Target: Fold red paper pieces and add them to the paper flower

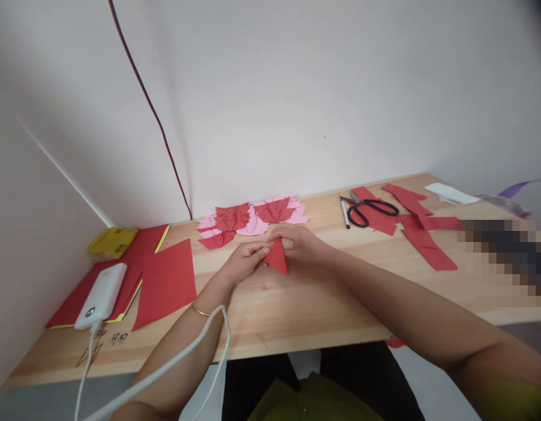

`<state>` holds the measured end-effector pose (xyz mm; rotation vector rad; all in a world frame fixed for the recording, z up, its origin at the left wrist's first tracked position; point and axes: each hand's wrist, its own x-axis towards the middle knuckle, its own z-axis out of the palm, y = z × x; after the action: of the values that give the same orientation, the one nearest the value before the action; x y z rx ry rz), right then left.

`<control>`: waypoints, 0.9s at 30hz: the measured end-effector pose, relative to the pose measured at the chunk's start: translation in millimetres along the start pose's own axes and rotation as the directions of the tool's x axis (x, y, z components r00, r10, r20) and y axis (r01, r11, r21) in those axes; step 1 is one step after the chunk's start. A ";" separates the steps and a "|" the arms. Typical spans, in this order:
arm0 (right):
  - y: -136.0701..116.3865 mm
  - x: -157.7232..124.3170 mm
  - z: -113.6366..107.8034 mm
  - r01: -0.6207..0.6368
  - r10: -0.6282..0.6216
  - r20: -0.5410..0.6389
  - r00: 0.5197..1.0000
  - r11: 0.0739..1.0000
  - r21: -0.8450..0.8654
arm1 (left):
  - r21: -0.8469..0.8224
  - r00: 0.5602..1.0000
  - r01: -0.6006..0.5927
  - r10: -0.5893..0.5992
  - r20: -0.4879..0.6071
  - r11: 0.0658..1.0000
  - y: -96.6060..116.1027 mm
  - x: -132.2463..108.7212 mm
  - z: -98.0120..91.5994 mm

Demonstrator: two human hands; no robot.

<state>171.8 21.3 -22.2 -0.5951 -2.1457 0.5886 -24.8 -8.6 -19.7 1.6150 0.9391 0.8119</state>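
Note:
A red piece of paper folded into a triangle (277, 257) is held up between both hands over the middle of the wooden table. My left hand (248, 259) pinches its left edge with thumb and fingers. On the other side, my right hand (303, 242) grips the paper, with part of its fingers hidden behind it. Just beyond the hands, folded red paper pieces (232, 217) and pink ones (253, 223) lie grouped in rows near the wall.
Black-handled scissors (367, 209), a white pen (344, 213) and red paper scraps (428, 248) lie to the right. At left are a red sheet (169, 283), a white power bank (102, 295) and a yellow packet (113, 243). A white cable (173, 362) crosses my left forearm.

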 end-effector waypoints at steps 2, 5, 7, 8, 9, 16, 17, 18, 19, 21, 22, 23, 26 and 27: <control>0.1 -0.3 -2.2 -0.089 0.089 -0.005 0.996 0.996 0.024 | -0.058 0.999 -0.007 0.004 -0.046 0.998 -2.2 0.5 0.4; -0.7 -0.4 -5.2 -0.233 0.233 -0.022 0.972 0.972 0.031 | -0.154 0.996 -0.057 0.044 -0.083 0.987 -0.9 1.2 1.5; -1.4 -0.3 -6.0 -0.298 0.299 0.002 0.954 0.954 0.037 | -0.169 0.994 -0.080 0.067 -0.081 0.982 2.1 1.4 2.6; -1.5 -0.2 -5.9 -0.319 0.318 0.017 0.948 0.947 0.042 | -0.162 0.994 -0.080 0.067 -0.088 0.984 3.1 1.5 3.0; -1.4 -0.2 -5.5 -0.330 0.328 0.033 0.944 0.943 0.046 | -0.150 0.992 -0.075 0.059 -0.108 0.986 3.4 1.6 3.2; -0.6 -1.5 -2.9 -0.306 0.295 0.198 0.935 0.952 0.029 | -0.205 0.946 -0.010 -0.057 -0.318 0.979 -14.5 6.0 -2.6; -1.2 -1.6 -3.6 -0.326 0.312 0.215 0.926 0.945 0.031 | -0.235 0.940 -0.010 -0.071 -0.333 0.972 -16.4 6.9 -3.3; -2.0 -1.7 -4.6 -0.350 0.332 0.231 0.914 0.936 0.038 | -0.264 0.935 -0.013 -0.082 -0.344 0.964 -17.3 7.5 -3.7; -3.0 -1.7 -5.8 -0.376 0.352 0.251 0.902 0.925 0.054 | -0.298 0.933 -0.015 -0.094 -0.348 0.954 -17.1 7.9 -3.6; -5.0 -1.8 -8.8 -0.434 0.387 0.306 0.870 0.895 0.102 | -0.379 0.933 -0.008 -0.129 -0.335 0.925 -13.8 7.8 -2.5; -6.0 -1.9 -10.4 -0.461 0.398 0.338 0.853 0.878 0.128 | -0.421 0.933 0.002 -0.153 -0.326 0.907 -11.1 7.4 -1.6; -6.9 -2.0 -11.7 -0.484 0.405 0.367 0.837 0.862 0.151 | -0.461 0.931 0.016 -0.181 -0.316 0.887 -8.3 6.7 -0.7; -9.0 -2.5 -13.5 -0.527 0.409 0.429 0.805 0.826 0.201 | -0.528 0.922 0.062 -0.252 -0.295 0.847 -1.4 4.8 0.1; -9.4 -2.5 -13.1 -0.530 0.404 0.437 0.803 0.820 0.216 | -0.542 0.922 0.071 -0.263 -0.285 0.838 -0.1 4.4 -0.5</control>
<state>181.7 15.2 -10.8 -0.8981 -2.1663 1.4143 -23.2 -4.5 -19.4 0.9110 0.9826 1.1386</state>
